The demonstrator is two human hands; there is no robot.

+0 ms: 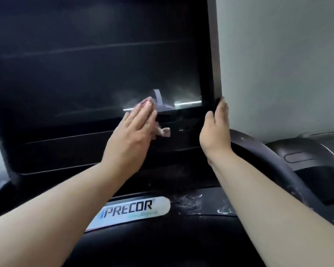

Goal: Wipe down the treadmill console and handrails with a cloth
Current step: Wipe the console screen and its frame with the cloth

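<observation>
flat left hand (pixel 137 124) presses cloth (pixel 163 132) to console (pixel 85 64), whose wide face spreads up-left of it; right hand (pixel 216 124) pinches its edge.

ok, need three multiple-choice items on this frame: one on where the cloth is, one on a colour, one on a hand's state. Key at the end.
1. Where is the cloth?
A. Under the left hand, low on the screen
B. Hanging on the wall
C. On the floor

2. What colour is the logo plate?
A. Red
B. White
C. Orange

3. What is the right hand doing?
A. Hanging free
B. Lying flat on the glass
C. Holding the screen's right edge

Key:
1 A, a corner of the cloth peeks out beside the flat fingers.
2 B, the plate is pale with dark lettering.
3 C, the thumb sits in front and the fingers lie along the edge.
</observation>
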